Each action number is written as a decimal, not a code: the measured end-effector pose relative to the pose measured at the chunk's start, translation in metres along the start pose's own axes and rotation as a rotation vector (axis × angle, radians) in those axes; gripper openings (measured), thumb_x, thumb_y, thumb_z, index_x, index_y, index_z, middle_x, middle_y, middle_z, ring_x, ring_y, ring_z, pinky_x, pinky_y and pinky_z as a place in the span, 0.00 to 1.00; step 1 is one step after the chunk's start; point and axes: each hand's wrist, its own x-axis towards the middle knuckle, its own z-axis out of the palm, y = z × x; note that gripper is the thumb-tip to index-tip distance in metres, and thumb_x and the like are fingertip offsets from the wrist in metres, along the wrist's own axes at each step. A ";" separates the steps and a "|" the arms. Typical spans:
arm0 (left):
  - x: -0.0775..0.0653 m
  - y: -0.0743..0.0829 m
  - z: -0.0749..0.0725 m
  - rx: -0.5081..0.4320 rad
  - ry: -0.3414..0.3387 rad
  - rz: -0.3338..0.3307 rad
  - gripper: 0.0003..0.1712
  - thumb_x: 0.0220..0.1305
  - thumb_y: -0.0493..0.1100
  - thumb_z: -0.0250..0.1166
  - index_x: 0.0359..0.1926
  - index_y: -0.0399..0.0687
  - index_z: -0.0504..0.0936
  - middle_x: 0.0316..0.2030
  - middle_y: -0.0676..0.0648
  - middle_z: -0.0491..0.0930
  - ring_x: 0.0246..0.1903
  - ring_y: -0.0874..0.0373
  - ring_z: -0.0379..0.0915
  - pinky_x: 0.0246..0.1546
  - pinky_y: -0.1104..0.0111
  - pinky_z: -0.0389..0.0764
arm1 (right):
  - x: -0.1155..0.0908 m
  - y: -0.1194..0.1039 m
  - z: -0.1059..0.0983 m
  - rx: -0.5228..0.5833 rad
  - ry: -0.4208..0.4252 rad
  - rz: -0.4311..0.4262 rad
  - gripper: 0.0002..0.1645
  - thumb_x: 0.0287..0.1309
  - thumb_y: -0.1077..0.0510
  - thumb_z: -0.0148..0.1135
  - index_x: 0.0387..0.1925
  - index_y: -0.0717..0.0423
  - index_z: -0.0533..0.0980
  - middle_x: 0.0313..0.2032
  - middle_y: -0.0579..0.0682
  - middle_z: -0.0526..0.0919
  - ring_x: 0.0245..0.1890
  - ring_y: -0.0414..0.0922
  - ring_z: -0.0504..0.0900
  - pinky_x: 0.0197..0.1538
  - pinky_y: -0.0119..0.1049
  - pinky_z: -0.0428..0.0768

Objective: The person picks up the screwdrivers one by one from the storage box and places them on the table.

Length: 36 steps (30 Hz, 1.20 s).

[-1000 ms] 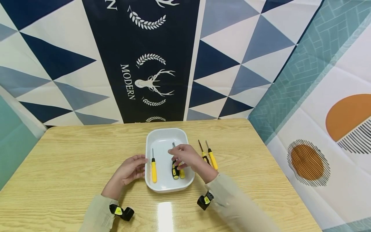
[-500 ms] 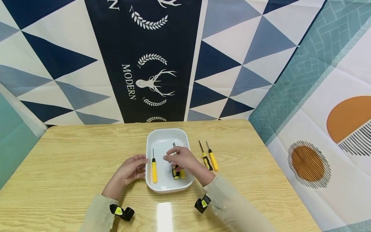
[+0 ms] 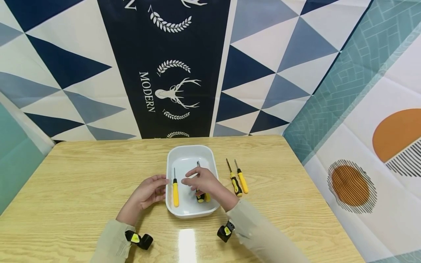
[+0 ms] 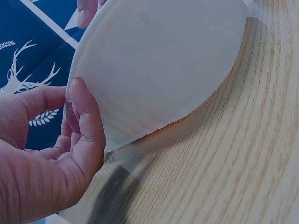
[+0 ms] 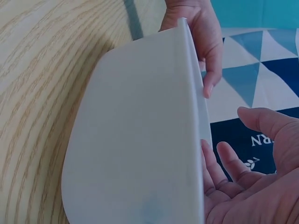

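A white plastic tray (image 3: 190, 215) stands on the wooden table. My left hand (image 3: 151, 191) pinches its left rim; in the left wrist view the thumb and fingers (image 4: 86, 114) lie on either side of the wall. Inside, a yellow screwdriver (image 3: 175, 194) lies along the left side. Over the tray's right part hovers my right hand (image 3: 204, 182), thumb and fingers apart, with nothing seen between them. Beneath it are a black-and-yellow screwdriver (image 3: 200, 198) and a second yellow handle (image 3: 207, 197), both partly hidden by the hand.
Right of the tray, a yellow-and-black screwdriver (image 3: 236, 184) and a yellow screwdriver (image 3: 242, 181) lie side by side on the table (image 3: 98, 175). A patterned cloth (image 3: 171, 73) hangs behind the table's back edge.
My right hand has shifted a little left over the tray, its forearm swinging left too, uncovering more of the outside screwdriver handles. The left hand keeps its place at the rim.
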 end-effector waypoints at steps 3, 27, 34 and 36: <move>0.001 0.000 0.000 -0.006 0.005 -0.002 0.30 0.65 0.44 0.58 0.61 0.32 0.60 0.36 0.52 0.77 0.31 0.64 0.73 0.33 0.74 0.81 | 0.003 0.000 0.003 -0.023 -0.009 0.010 0.23 0.50 0.50 0.68 0.46 0.55 0.76 0.32 0.52 0.77 0.33 0.52 0.81 0.33 0.42 0.84; 0.000 0.002 0.000 -0.002 0.002 -0.008 0.31 0.66 0.43 0.56 0.63 0.31 0.57 0.36 0.52 0.77 0.32 0.64 0.73 0.33 0.74 0.80 | 0.013 0.004 0.019 -0.028 -0.014 0.052 0.25 0.50 0.51 0.68 0.49 0.56 0.73 0.34 0.53 0.79 0.31 0.50 0.82 0.30 0.41 0.83; 0.001 0.001 -0.001 0.006 -0.004 -0.004 0.30 0.66 0.43 0.56 0.62 0.31 0.58 0.34 0.53 0.77 0.31 0.65 0.73 0.33 0.74 0.80 | 0.014 0.002 0.024 -0.022 -0.013 0.054 0.25 0.51 0.51 0.67 0.50 0.56 0.73 0.36 0.52 0.79 0.32 0.48 0.82 0.30 0.40 0.83; 0.001 0.000 -0.001 0.007 -0.008 -0.002 0.30 0.66 0.43 0.55 0.62 0.31 0.57 0.34 0.54 0.77 0.31 0.65 0.73 0.33 0.74 0.80 | 0.014 0.001 0.026 -0.035 -0.011 0.052 0.25 0.52 0.50 0.67 0.49 0.55 0.73 0.36 0.52 0.79 0.31 0.47 0.81 0.29 0.39 0.83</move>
